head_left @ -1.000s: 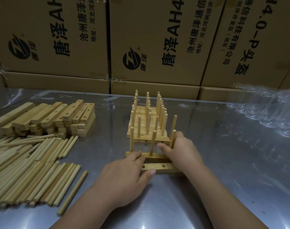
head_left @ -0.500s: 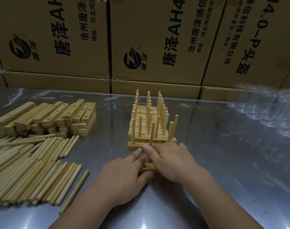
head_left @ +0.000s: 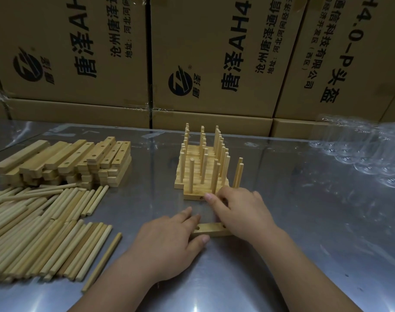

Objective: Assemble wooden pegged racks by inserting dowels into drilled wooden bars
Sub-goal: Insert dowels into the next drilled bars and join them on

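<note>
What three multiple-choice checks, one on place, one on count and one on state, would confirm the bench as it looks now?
1. Where is the pile of loose dowels?
A. To the left of the left hand
B. At the far right
C. On top of the cardboard boxes

2. How many dowels stand in the bar nearest the person?
A. None
B. Two
C. Four

3. What is the left hand doing?
A. Lifting a dowel in the air
B. Resting on that bar's left end
C. Hanging below the table edge

Answers:
1 A: the loose dowels lie flat on the surface, left of that hand.
2 A: the bar lies flat and shows only empty holes.
3 B: the left hand lies across the bar's left end.
</note>
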